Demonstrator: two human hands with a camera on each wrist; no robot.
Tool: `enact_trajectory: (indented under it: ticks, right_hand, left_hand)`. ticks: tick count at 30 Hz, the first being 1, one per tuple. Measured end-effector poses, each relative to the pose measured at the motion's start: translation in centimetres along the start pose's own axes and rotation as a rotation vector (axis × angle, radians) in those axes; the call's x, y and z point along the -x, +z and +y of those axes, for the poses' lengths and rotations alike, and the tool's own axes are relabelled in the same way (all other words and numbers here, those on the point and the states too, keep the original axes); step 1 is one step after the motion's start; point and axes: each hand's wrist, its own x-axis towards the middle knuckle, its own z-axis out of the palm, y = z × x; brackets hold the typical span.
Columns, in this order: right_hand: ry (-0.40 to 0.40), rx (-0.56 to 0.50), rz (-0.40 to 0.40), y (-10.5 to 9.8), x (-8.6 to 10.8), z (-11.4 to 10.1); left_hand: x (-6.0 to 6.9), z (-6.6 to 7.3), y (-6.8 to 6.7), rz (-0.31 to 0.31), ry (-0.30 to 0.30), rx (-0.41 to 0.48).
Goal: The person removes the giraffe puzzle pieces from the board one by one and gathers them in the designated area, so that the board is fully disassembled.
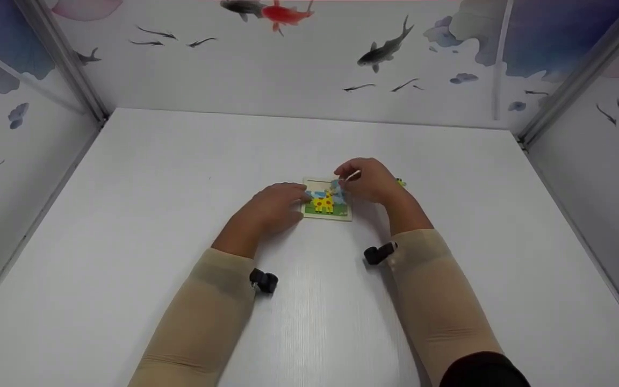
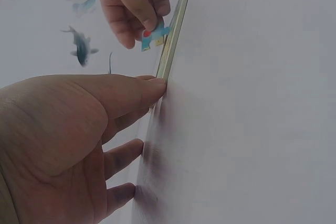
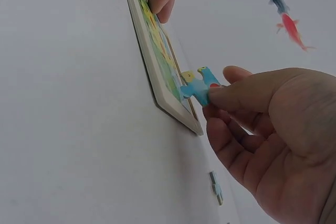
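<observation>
A small wooden jigsaw board (image 1: 326, 217) with a yellow giraffe picture lies flat on the table. My left hand (image 1: 277, 208) rests at its left side, fingers fairly straight. The left thumb (image 2: 152, 92) touches the board's edge, and a fingertip (image 3: 157, 4) presses on the picture. Between right thumb and fingers, my right hand (image 1: 368, 180) pinches a light-blue puzzle piece (image 3: 197, 88) with a red spot, tilted over the board's right part. A bare patch of tray (image 1: 317, 186) shows at the board's upper left. Fingers partly hide the piece in the head view.
Another puzzle piece (image 3: 216, 188) lies on the table right of the board; in the head view a yellow-green bit (image 1: 401, 182) shows beside the right wrist. The white table (image 1: 309, 301) is bounded by panels (image 1: 299, 80) printed with fish.
</observation>
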Motion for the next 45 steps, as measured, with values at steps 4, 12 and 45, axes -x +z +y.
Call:
enact_trajectory:
  ticks: [4, 12, 45]
  right_hand:
    - [0.031, 0.021, -0.012, -0.2, -0.1, -0.1]
    - [0.005, -0.024, -0.009, -1.2, 0.1, 0.1]
    - [0.294, -0.236, 0.204, -10.3, 3.3, 11.4]
  left_hand:
    - [0.1, 0.1, -0.1, 0.005, 0.009, -0.002]
    - [0.2, 0.4, -0.1, 0.021, -0.019, 0.021]
    - [0.0, -0.1, 0.0, -0.001, 0.017, 0.019]
